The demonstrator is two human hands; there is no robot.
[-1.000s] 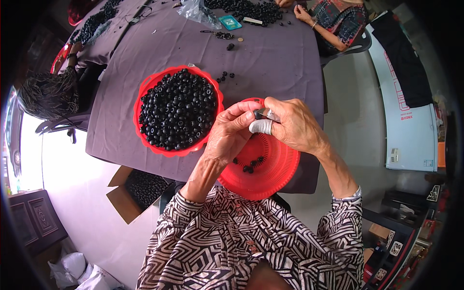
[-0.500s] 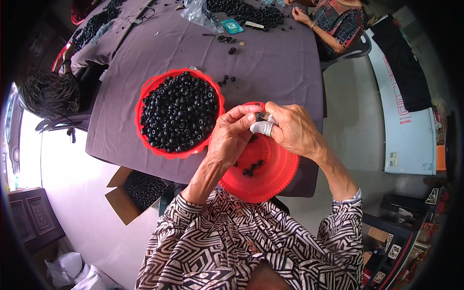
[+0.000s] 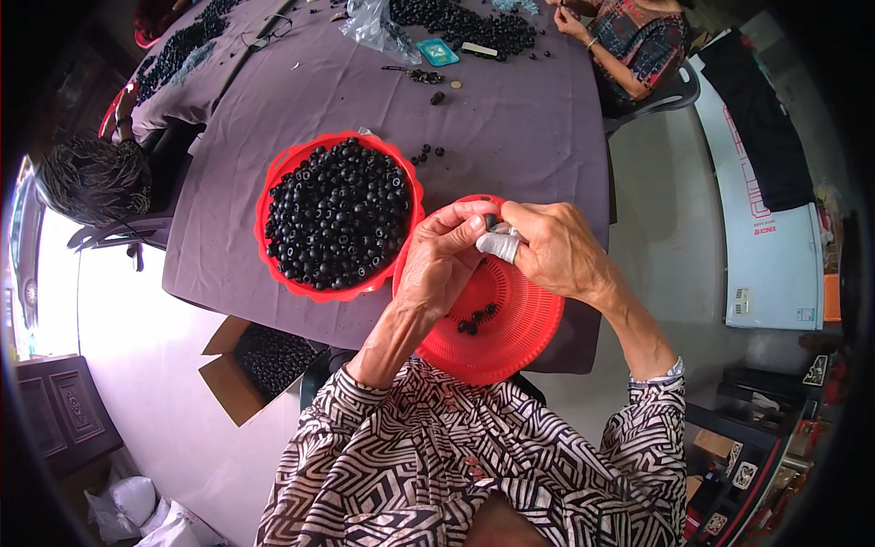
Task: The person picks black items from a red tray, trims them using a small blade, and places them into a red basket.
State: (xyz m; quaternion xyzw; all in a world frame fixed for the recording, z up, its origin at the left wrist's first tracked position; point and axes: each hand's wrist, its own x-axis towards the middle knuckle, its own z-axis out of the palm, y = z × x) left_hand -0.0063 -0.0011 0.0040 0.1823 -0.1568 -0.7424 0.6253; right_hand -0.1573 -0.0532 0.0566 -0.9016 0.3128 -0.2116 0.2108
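Small dark bead (image 3: 492,221) pinched between both hands, above the far rim of the near-empty red basket (image 3: 524,342). Left hand (image 3: 437,260) grip closed on it; right hand (image 3: 556,246), one fingertip taped white, closed on it too. Likely held over the basket so drops land with the few beads inside. Full red basket (image 3: 273,196) of black beads sits just left on the grey counter (image 3: 510,137).

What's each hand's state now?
Left hand: closed, pinching a small black bead.
Right hand: closed on the same bead, one finger taped white.
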